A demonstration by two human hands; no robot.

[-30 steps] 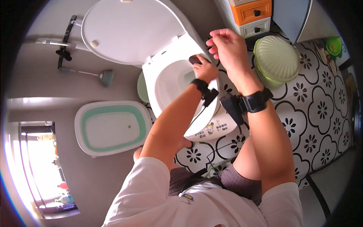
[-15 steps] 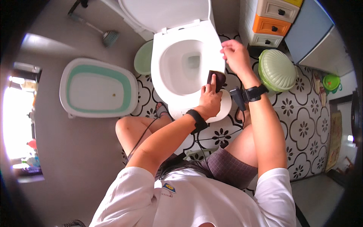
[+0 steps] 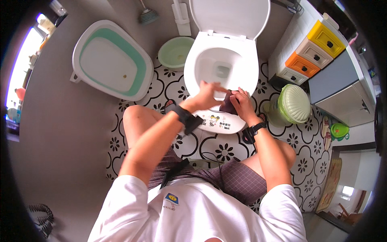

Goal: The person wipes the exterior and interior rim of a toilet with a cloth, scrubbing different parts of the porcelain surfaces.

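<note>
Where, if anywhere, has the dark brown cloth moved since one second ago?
Yes: the dark brown cloth went from the rear right of the toilet seat to its front right.

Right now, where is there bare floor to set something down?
The widest open patch is patterned floor between the right knee, lidded bin and slippers. A smaller one lies between the tub, green basin and left knee. The front of the toilet is crowded: left hand, right hand and dark pad gather there.

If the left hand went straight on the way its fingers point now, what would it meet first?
Left hand: probably the dark brown cloth or sponge at the right hand, though depth is unclear.
</note>
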